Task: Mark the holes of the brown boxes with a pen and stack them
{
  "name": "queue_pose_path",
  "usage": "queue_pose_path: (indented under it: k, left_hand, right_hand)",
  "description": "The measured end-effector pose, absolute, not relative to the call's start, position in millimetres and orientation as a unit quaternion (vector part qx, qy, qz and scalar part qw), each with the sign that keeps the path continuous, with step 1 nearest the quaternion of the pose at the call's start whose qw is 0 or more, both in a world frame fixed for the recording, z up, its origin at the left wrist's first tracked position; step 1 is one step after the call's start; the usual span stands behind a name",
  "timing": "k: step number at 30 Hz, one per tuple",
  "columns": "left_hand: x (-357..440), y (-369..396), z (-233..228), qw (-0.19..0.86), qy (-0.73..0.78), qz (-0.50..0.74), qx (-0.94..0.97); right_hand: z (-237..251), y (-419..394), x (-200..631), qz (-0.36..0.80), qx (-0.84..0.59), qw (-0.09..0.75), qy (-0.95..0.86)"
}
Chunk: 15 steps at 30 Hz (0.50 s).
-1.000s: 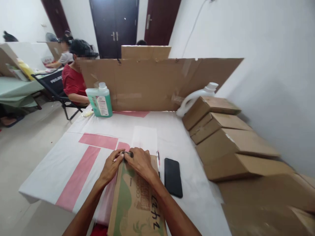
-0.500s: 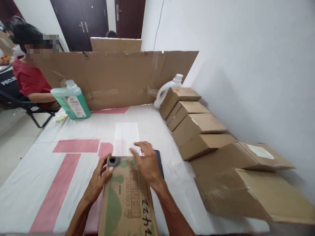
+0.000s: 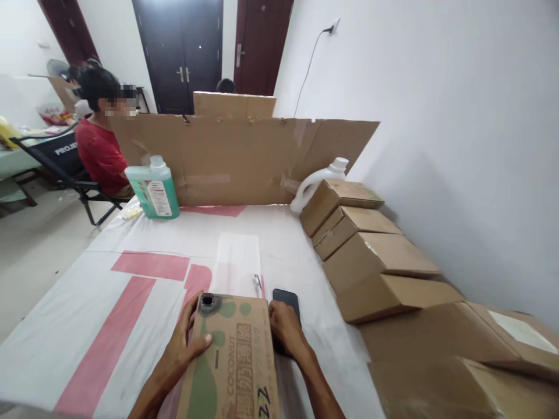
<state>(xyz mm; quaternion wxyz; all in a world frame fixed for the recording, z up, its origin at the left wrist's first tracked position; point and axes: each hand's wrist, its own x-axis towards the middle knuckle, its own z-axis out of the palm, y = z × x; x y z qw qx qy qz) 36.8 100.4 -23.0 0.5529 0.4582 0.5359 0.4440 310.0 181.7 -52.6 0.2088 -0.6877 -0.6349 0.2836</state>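
Observation:
A flat cardboard piece (image 3: 236, 361) printed with green shapes and the word COCONUT lies on the white and pink table cover (image 3: 109, 291) in front of me. My left hand (image 3: 186, 343) grips its left edge, thumb on top. My right hand (image 3: 286, 329) holds its right edge and partly covers a black phone (image 3: 286, 298). A small dark round object (image 3: 208, 302) sits on the cardboard's far left corner. A pen (image 3: 258, 283) lies just beyond the cardboard, next to the phone.
A row of brown cardboard boxes (image 3: 375, 256) runs along the right wall. A cardboard screen (image 3: 240, 157) stands at the table's far edge, with a green liquid jug (image 3: 154, 189) and a white jug (image 3: 317, 181) before it. A person in red (image 3: 98, 151) sits at far left.
My hands left the small dark object at the cardboard's far end and now hold the sheet by its two side edges. My right hand came down off the top, over the phone.

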Motion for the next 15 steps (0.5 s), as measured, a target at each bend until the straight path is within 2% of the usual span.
queue_pose_path:
  k: [2, 4, 6, 7, 10, 15]
  left_hand:
    - [38, 101, -24, 0.558, 0.530, 0.443, 0.460]
    - [40, 102, -25, 0.568, 0.516, 0.445, 0.462]
    - [44, 103, -26, 0.575, 0.498, 0.449, 0.468]
    - [46, 104, -27, 0.575, 0.493, 0.450, 0.473]
    - [49, 106, -30, 0.565, 0.498, 0.445, 0.484]
    - [52, 106, -31, 0.558, 0.504, 0.446, 0.487]
  right_hand:
    - [-37, 185, 321, 0.310, -0.681, 0.274, -0.604]
    - [-14, 184, 324, 0.375, -0.645, 0.406, -0.528]
    - [9, 178, 312, 0.464, -0.562, 0.522, -0.442]
    - [19, 175, 301, 0.505, -0.518, 0.548, -0.420]
    - [35, 163, 257, 0.578, -0.447, 0.516, -0.447]
    - [29, 160, 220, 0.585, -0.445, 0.431, -0.524]
